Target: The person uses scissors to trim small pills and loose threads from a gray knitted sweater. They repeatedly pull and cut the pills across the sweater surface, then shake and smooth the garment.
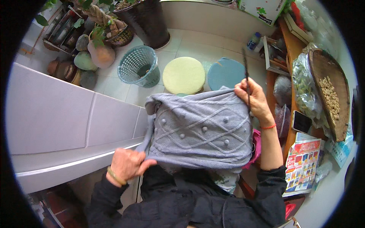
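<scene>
A grey cable-knit sweater with small bobbles (199, 128) is spread out in front of my body. My left hand (129, 165) pinches its near left edge between thumb and fingers. At the far right corner my right hand (252, 95) grips the knit. A thin dark stick-like item (245, 68) stands up along that hand; whether the fingers hold it too I cannot tell. Pink cloth (254, 148) shows beside the sweater's right edge, and pale patterned cloth lies under its near side.
Beyond the sweater stand a yellow-topped stool (184, 74), a blue-topped stool (226, 73) and a teal plastic basket (134, 64). At right, a wooden shelf bears a phone (301, 122), a printed flyer (302, 165) and a woven tray of peanuts (316, 65). A white ledge (65, 162) runs along the left.
</scene>
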